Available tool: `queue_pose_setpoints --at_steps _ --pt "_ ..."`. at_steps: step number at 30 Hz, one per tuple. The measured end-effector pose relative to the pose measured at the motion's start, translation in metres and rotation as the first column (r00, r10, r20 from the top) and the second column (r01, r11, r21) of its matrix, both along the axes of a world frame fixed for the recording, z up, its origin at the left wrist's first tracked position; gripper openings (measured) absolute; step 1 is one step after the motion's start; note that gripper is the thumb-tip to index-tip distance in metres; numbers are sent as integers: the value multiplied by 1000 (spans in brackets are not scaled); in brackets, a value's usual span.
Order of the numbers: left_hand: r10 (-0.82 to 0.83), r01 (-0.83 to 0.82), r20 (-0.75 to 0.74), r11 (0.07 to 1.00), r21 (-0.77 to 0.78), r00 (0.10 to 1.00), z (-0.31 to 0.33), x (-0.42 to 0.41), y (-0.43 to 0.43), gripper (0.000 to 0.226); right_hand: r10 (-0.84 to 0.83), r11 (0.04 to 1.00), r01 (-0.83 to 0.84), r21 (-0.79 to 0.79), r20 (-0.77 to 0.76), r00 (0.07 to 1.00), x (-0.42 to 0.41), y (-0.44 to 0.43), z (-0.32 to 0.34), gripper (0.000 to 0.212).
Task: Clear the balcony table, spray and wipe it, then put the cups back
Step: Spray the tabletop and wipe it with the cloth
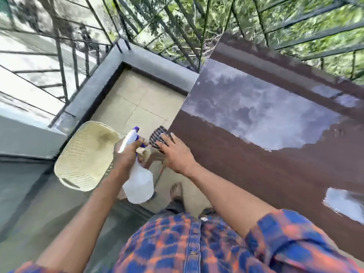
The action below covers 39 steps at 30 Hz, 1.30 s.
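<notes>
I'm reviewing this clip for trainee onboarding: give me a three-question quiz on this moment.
1. True or false: the left hand holds the spray bottle.
2. What lies under the right hand? A) a checked cloth B) a cup C) a sponge
3. Fill in: the cream plastic chair stands to the ___ of the brown table.

Key: 1 true; 2 A, the checked cloth; 3 left.

**A home balcony, high above the trees**

Dark metal railings (82, 56) run along a grey concrete kerb (157, 62) at the corner of a pale tiled floor (137, 103). Green foliage (295, 20) shows through the bars. A glossy brown tabletop (275, 164) mirrors the sky, and a cream plastic chair (84, 156) stands beside it.
</notes>
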<state>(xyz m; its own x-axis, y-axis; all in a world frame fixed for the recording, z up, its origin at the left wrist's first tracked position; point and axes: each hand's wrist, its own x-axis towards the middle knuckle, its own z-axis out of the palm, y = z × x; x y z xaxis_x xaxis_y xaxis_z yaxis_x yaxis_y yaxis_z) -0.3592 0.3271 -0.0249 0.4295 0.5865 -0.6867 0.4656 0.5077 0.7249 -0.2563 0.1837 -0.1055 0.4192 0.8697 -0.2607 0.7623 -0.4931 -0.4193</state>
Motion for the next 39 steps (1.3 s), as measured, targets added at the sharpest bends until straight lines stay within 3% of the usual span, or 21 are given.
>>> queue_pose_setpoints --at_steps 3,7,8,10,13,16,18,20,24,26,27,29,31,34,37,39 --pt "64 -65 11 997 50 998 4 -2 -6 13 134 990 -135 32 17 991 8 -17 -1 73" --pt "-18 17 10 1000 25 1000 -2 1 -20 21 263 957 -271 107 78 962 11 -51 -2 64" --pt "-56 56 -17 998 17 998 -2 3 -25 12 273 952 -281 119 79 959 12 -64 -3 62" --pt "-81 83 -52 996 34 995 -7 5 -29 21 256 957 -259 133 40 966 12 -89 -3 60" --pt "-79 80 -14 996 48 997 -11 15 -41 20 95 982 -89 167 -27 995 17 -141 -3 57" --pt "-134 134 -12 991 20 991 -10 33 -51 25 -270 937 259 234 13 963 27 -206 0 55" --pt "-177 176 30 984 41 984 -6 48 -58 14 -561 812 538 228 47 826 36 -245 0 54" --pt "-190 185 49 979 82 981 0 64 -66 9 -738 671 718 183 78 670 48 -266 -4 51" --pt "-180 169 71 976 135 981 10 90 -75 7 -813 576 805 145 205 545 77 -227 -11 50" --pt "-181 166 77 972 166 981 14 98 -77 9 -783 617 777 123 201 589 86 -181 -7 52" --pt "-174 158 81 972 175 981 16 101 -77 10 -726 685 719 114 182 663 86 -158 -6 52" --pt "-157 139 87 973 182 984 19 107 -77 9 -502 864 488 127 132 855 80 -118 -9 54" --pt "-129 112 98 981 157 987 20 107 -76 8 -162 979 149 140 85 983 66 -94 -16 54" --pt "-75 60 108 989 135 991 20 109 -80 9 198 967 -205 152 59 978 65 -105 -15 52" --pt "-70 59 60 982 181 996 17 106 -81 8 232 945 -256 203 133 964 107 -138 -13 55" --pt "-39 33 28 982 185 999 14 99 -79 7 71 972 -97 213 123 990 151 -150 -14 56"
